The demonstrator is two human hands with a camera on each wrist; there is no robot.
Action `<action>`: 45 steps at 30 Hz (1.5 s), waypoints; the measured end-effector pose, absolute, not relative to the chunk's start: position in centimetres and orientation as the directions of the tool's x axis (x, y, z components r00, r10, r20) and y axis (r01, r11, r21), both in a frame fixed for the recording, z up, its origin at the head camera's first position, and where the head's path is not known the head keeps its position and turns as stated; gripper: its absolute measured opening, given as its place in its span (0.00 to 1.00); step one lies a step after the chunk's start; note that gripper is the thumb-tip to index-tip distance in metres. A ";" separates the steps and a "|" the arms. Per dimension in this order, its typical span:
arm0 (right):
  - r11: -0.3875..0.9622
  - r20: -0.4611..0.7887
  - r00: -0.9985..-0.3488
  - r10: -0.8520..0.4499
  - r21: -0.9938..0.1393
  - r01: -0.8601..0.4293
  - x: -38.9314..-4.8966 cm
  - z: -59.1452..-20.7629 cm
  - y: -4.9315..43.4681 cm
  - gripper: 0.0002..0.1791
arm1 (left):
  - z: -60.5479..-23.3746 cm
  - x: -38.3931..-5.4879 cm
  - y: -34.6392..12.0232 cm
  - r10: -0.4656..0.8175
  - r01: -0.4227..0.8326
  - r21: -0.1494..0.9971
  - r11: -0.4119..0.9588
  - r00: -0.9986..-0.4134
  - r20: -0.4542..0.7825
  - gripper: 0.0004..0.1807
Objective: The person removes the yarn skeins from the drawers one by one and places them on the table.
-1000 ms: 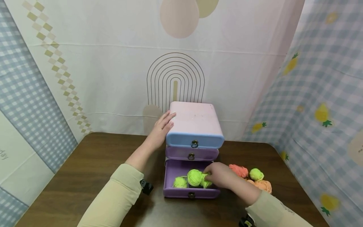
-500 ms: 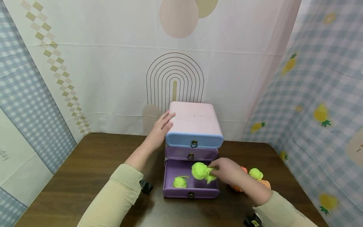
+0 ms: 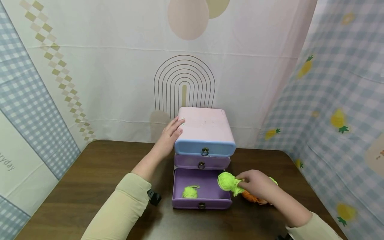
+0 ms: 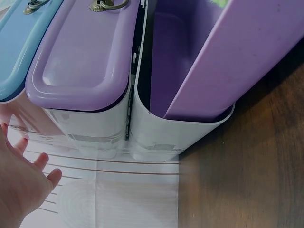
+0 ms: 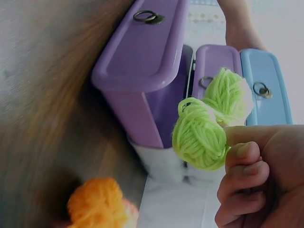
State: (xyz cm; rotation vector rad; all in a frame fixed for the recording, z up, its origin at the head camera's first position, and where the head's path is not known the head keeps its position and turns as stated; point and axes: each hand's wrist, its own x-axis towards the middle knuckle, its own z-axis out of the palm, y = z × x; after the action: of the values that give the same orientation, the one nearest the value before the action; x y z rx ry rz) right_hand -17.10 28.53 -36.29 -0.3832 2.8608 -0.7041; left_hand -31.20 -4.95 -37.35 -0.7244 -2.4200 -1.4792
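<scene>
My right hand (image 3: 259,184) pinches a bundle of neon green yarn balls (image 3: 227,181) over the right edge of the open purple drawer (image 3: 185,203). In the right wrist view two green lobes of yarn (image 5: 199,137) show at the thumb and fingers, the other fingers curled in. Another neon green yarn ball (image 3: 190,192) lies at the drawer's left, a loose strand beside it. My left hand (image 3: 168,139) rests with extended fingers against the upper left side of the drawer cabinet (image 3: 207,125), which has a pale pink top.
Above the open drawer are a closed lilac drawer (image 3: 192,162) and a blue one (image 3: 189,148), with ring pulls. Orange yarn (image 3: 252,197) and a green yarn ball (image 3: 273,181) lie right of the cabinet, partly behind my right hand. A patterned cloth (image 3: 120,83) hangs behind the table (image 3: 114,166).
My right hand has lifted the green yarn up from inside the drawer and carried it right, to the drawer's right edge. One green ball stays in the drawer. My left hand keeps its place.
</scene>
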 end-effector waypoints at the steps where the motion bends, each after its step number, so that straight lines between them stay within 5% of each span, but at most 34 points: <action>1: 0.854 -0.109 -0.954 -0.280 -0.482 -0.195 -16.9 -36.4 28.9 0.10 | -37.4 -31.2 -4.9 0.296 0.512 0.773 0.376 -0.856 0.424 0.27; 26: 0.778 -0.288 -0.914 -0.286 -0.627 -0.046 -13.1 -41.6 37.4 0.18 | -37.1 -31.1 -4.9 0.300 0.514 0.775 0.367 -0.854 0.425 0.27; 33: 0.800 -0.271 -0.910 -0.315 -0.591 -0.100 -13.1 -42.2 37.7 0.08 | -37.2 -31.1 -4.9 0.298 0.514 0.772 0.375 -0.855 0.425 0.27; 45: 0.895 -0.242 -0.951 -0.191 -0.441 -0.068 -13.6 -42.6 37.3 0.12 | -37.3 -31.0 -4.9 0.296 0.517 0.774 0.365 -0.853 0.430 0.27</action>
State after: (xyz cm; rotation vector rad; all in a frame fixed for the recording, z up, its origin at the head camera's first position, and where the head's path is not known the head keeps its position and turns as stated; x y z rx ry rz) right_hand -13.56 37.27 -42.62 -0.1943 2.7806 -0.6329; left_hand -31.03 -4.89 -37.29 -0.7293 -2.4080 -1.4868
